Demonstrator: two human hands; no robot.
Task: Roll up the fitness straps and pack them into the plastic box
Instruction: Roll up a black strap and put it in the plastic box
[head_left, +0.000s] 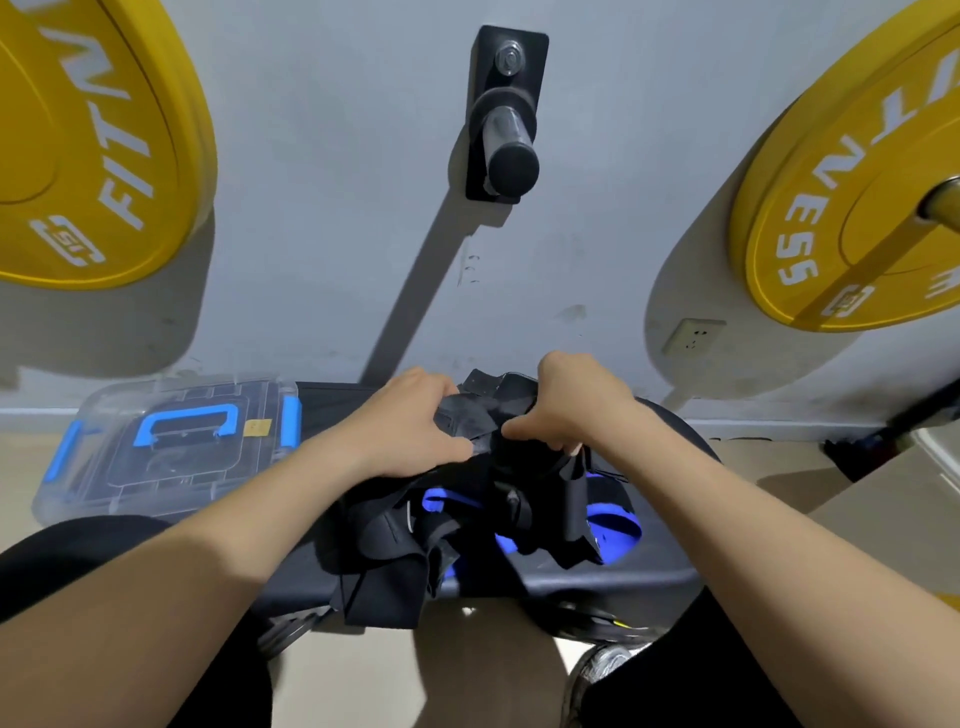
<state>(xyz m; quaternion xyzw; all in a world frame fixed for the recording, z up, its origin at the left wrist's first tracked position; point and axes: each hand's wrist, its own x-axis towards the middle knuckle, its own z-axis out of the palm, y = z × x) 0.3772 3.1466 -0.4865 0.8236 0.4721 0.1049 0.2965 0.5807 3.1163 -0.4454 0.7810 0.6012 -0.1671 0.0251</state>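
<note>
Gripping one black strap with both hands, close together at the far end of the heap. Left hand (415, 426) laid over the fabric, fingers bent, thumb pressed along a fold. Right hand (566, 405) curled tight, knuckles up, pinching the same strap from 3 o'clock.

Toward 6 o'clock of the hands, the rest of the straps (467, 525) in a loose tangle, black with blue loops, one black end hanging over the near edge of the surface (597, 579). Dark padded surface, running from that near edge toward 12 o'clock.

At 9 o'clock of the hands, just beside the surface, the clear box (171, 447) with blue handle and blue latches, lid on.

At 12 o'clock, a grey wall (311, 208) with a black peg (511, 156) jutting out. Yellow plate (104, 130) at 10 o'clock, second plate (831, 208) at 2 o'clock, white socket (693, 336) low beneath it.

Pale floor (467, 675) at 6 o'clock, between two black-clad legs. Bare strip of surface at 4 o'clock of the heap, along the near edge.
</note>
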